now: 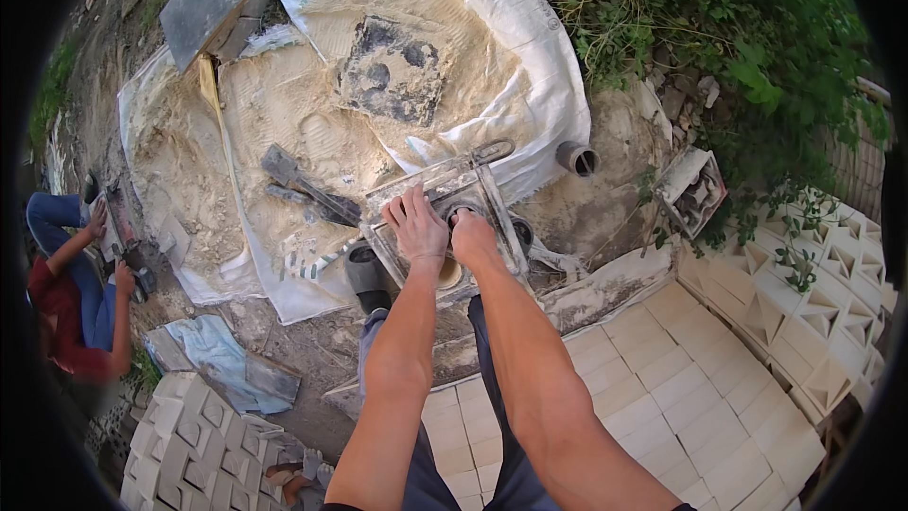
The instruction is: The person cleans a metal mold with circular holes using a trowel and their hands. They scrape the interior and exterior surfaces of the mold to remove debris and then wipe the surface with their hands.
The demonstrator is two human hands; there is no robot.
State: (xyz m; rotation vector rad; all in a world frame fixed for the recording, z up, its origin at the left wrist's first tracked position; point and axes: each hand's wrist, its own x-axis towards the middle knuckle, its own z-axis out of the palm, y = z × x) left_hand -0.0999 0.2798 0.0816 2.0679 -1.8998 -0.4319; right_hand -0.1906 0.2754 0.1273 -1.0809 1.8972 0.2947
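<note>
Both arms reach straight down and forward, nearly locked at the elbows, onto a square metal mould (pixel 445 218) that sits on the ground at the near edge of a sand-strewn white sheet (pixel 530 66). The left hand (pixel 416 225) lies flat on the mould's top, fingers spread and open, pressing rather than gripping. The right hand (pixel 470 237) is just beside it, knuckles up, fingers curled down into the round opening; whether they grip anything there I cannot tell. With so much weight carried on straight arms, I judge the mould could tip or skid on the loose sand, and the curled fingers could get pinched against the rim. A trowel (pixel 298 185) lies just left of the mould. Pale cast blocks (pixel 681 388) are stacked to the right.
</note>
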